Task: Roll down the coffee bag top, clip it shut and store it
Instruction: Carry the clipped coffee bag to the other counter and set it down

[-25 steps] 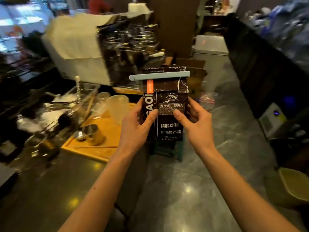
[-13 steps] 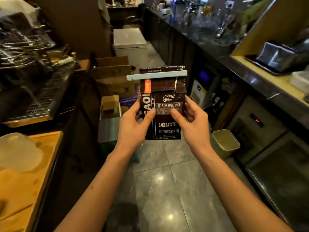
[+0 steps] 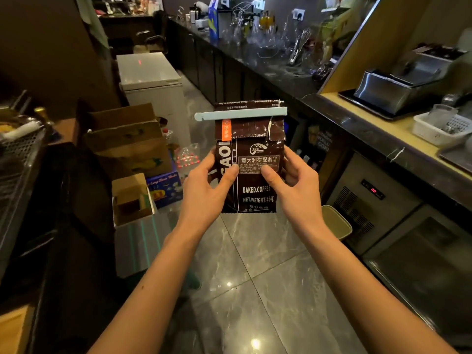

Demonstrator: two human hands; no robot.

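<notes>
Both hands, left hand (image 3: 207,185) and right hand (image 3: 296,185), still pinch the coffee bag (image 3: 251,159) upright over the floor, clip (image 3: 240,114) across its folded top; view's swung further toward the right counter (image 3: 378,139).

The floor aisle (image 3: 255,290) lay open between the boxes (image 3: 127,139) leftward and the cluttered bench (image 3: 357,118) rightward.

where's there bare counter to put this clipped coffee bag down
Right side: the pale wooden counter is bare between the steel box and the white plastic basket. The dark stone counter beyond is crowded with glassware. Both hands hold the dark brown coffee bag.
</notes>
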